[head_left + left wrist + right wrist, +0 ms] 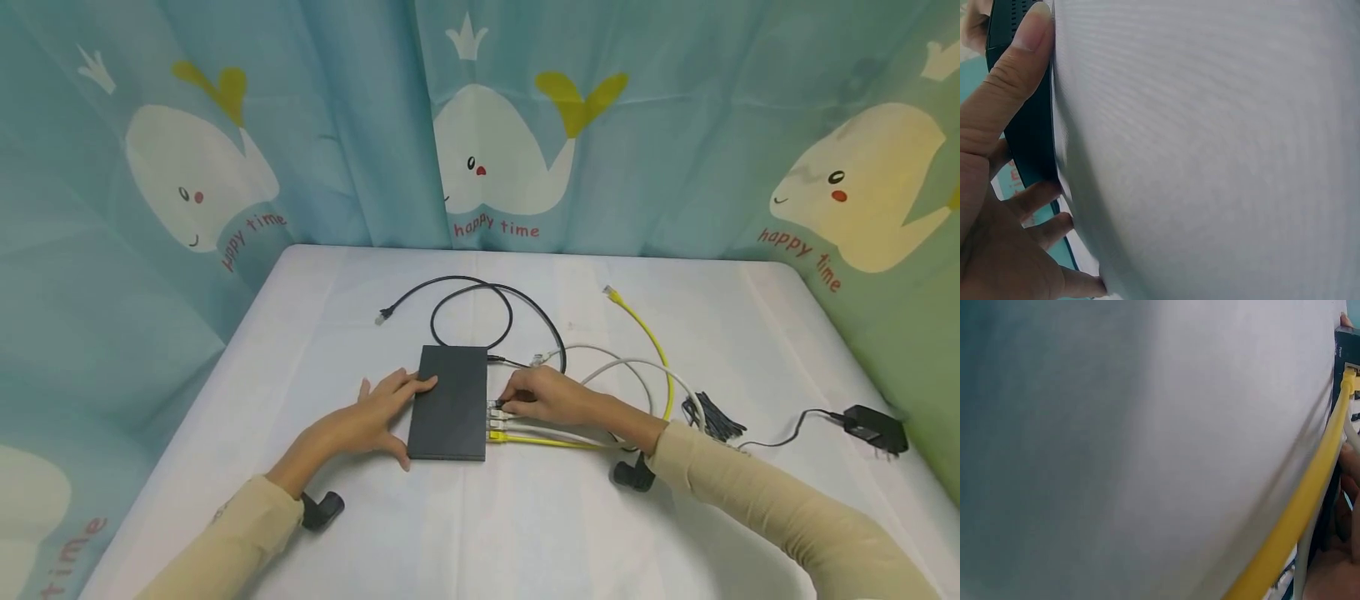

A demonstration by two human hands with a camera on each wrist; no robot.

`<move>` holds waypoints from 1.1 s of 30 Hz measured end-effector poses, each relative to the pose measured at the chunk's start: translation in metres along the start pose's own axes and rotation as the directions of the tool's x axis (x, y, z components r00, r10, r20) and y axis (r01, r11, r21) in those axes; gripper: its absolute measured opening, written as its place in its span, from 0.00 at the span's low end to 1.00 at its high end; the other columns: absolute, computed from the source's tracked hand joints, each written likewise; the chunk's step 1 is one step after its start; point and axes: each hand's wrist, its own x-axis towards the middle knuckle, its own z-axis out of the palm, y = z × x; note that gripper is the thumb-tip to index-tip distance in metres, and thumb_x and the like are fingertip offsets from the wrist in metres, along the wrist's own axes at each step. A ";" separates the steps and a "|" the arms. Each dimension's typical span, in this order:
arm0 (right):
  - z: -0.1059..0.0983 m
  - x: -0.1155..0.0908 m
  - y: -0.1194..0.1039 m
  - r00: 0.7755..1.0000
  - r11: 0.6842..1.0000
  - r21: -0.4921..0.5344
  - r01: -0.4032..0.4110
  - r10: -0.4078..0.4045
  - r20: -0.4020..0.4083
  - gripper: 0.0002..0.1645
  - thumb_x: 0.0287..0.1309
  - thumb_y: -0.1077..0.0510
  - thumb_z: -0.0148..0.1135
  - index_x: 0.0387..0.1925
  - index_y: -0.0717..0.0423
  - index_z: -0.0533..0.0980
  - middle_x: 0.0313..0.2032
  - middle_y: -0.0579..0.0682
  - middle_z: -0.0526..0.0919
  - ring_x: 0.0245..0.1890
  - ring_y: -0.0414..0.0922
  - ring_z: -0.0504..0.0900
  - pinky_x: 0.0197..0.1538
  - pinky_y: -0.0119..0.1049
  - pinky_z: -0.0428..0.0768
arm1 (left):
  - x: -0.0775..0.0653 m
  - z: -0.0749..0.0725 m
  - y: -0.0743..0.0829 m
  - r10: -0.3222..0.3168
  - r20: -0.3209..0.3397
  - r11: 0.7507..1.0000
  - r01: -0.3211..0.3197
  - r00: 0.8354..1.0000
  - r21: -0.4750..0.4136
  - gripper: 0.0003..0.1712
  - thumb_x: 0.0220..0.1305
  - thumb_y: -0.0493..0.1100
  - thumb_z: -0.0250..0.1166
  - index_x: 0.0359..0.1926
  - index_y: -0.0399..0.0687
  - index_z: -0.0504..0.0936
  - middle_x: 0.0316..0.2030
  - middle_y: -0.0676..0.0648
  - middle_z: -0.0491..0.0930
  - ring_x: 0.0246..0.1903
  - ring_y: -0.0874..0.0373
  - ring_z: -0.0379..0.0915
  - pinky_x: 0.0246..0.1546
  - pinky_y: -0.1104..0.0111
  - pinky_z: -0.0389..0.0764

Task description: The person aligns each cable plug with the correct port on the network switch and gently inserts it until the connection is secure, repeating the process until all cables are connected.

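Note:
A flat black network switch lies on the table, its port side facing right. My left hand rests against its left side, the index fingertip on top and the thumb at the near corner. In the left wrist view the thumb lies nearly straight along the switch's wall. With bent fingers my right hand pinches the black plug of a network cable at the ports; the fingers partly hide it. Nearer me, white cable plugs and a yellow plug sit in ports.
The black cable loops behind the switch, its other plug loose. A thin power lead enters the switch's far right side. Rightward lie the yellow cable's free end, a bundled black cord and a power adapter.

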 end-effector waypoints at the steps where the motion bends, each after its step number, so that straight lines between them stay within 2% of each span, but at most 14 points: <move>1: 0.000 0.000 0.001 1.000 1.000 -0.001 -0.003 0.003 -0.002 0.04 0.59 0.60 0.63 0.35 0.55 0.81 0.34 0.42 0.81 0.30 0.33 0.76 0.34 0.27 0.76 | 0.000 0.000 0.000 0.003 -0.001 1.000 -0.003 1.000 -0.001 0.66 0.32 0.55 0.79 0.72 0.50 0.53 0.68 0.34 0.48 0.68 0.36 0.36 0.54 0.29 0.31; 8: 0.001 0.002 0.001 1.000 0.997 0.077 -0.022 0.022 -0.004 0.05 0.60 0.60 0.62 0.36 0.56 0.81 0.34 0.42 0.81 0.31 0.34 0.76 0.33 0.29 0.77 | 0.002 0.000 0.002 -0.002 -0.008 1.000 0.002 1.000 0.002 0.65 0.31 0.53 0.80 0.72 0.50 0.54 0.68 0.35 0.48 0.68 0.37 0.38 0.54 0.29 0.32; 15: 0.011 0.001 -0.001 0.994 0.981 0.161 -0.107 0.109 -0.005 0.05 0.59 0.60 0.63 0.36 0.57 0.83 0.34 0.42 0.82 0.28 0.34 0.74 0.30 0.29 0.74 | -0.001 0.004 0.003 -0.023 0.011 1.000 0.023 1.000 0.004 0.66 0.30 0.54 0.80 0.71 0.49 0.55 0.68 0.34 0.48 0.68 0.37 0.38 0.54 0.29 0.32; 23: 0.007 0.008 -0.006 0.972 0.937 0.259 -0.234 0.228 0.055 0.04 0.56 0.62 0.65 0.33 0.58 0.84 0.30 0.42 0.84 0.26 0.34 0.75 0.28 0.28 0.73 | -0.001 0.004 0.005 -0.028 0.001 0.999 0.028 1.000 0.017 0.66 0.30 0.54 0.79 0.72 0.50 0.54 0.68 0.35 0.49 0.68 0.38 0.39 0.54 0.30 0.33; 28: 0.002 0.013 -0.007 0.955 0.912 0.284 -0.296 0.278 0.104 0.05 0.55 0.62 0.66 0.33 0.59 0.84 0.29 0.43 0.85 0.27 0.35 0.78 0.30 0.28 0.75 | -0.002 0.003 0.007 -0.030 -0.009 0.999 0.030 1.000 0.016 0.66 0.29 0.53 0.80 0.72 0.50 0.55 0.69 0.36 0.49 0.68 0.37 0.38 0.54 0.29 0.34; 33: -0.002 0.015 -0.008 0.955 0.914 0.278 -0.297 0.280 0.099 0.04 0.54 0.63 0.66 0.32 0.59 0.85 0.28 0.42 0.85 0.26 0.35 0.77 0.29 0.28 0.74 | -0.001 0.001 0.008 -0.025 -0.028 0.999 0.026 0.999 0.030 0.66 0.29 0.52 0.80 0.71 0.49 0.56 0.68 0.35 0.50 0.68 0.37 0.39 0.53 0.29 0.35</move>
